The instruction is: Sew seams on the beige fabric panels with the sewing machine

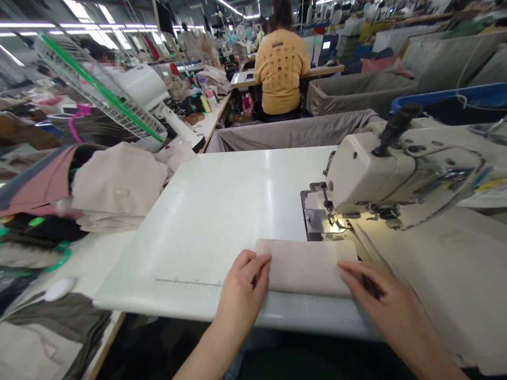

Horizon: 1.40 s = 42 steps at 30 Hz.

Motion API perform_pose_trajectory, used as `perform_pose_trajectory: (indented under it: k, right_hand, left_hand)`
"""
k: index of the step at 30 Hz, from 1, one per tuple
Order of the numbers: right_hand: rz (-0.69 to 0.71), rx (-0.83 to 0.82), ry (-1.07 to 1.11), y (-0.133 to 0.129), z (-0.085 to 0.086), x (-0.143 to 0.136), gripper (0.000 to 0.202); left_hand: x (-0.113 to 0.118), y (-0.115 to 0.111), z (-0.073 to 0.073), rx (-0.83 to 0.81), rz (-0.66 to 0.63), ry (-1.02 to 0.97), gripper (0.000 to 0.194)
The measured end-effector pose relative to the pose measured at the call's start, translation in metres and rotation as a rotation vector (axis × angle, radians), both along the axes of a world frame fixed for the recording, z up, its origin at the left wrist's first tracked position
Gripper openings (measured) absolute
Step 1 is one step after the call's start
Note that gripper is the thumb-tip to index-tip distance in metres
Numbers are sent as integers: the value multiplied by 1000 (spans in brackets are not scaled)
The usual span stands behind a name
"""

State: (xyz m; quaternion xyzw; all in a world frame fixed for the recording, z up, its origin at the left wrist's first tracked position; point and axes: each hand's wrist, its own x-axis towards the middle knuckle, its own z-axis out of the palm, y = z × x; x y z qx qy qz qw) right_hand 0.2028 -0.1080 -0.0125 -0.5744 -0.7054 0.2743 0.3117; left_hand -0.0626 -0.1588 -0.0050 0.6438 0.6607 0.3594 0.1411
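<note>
A folded beige fabric piece lies flat near the front edge of the white table, just in front of the sewing machine's needle plate. My left hand pinches its left edge between thumb and fingers. At the right edge, my right hand grips the fabric with thumb and forefinger. The white sewing machine stands beyond and to the right, its lamp lighting the needle area. Larger beige cloth is spread to the right, under the machine arm and beside my right hand.
Stacked beige fabric sits on the left, near a white fan with a green-edged guard. Thread cones and dark cloth lie at lower left. Ahead are a grey fabric bin and a seated person in a yellow shirt.
</note>
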Motion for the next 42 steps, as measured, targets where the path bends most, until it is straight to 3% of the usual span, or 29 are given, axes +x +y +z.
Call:
perform_pose_trajectory:
  k: [21,31,42]
  right_hand:
    - [-14,-88,-33,-3,-10,6,31]
    - [-27,-19,37,-1,-1,0,25]
    - [-24,-90,72,2,7,-6,20]
  left_hand:
    - [-1,6,3,-18,15,35,23]
    - [-4,11,8,-16,-14,68,25]
    - [-11,16,8,-3,-20,103,29]
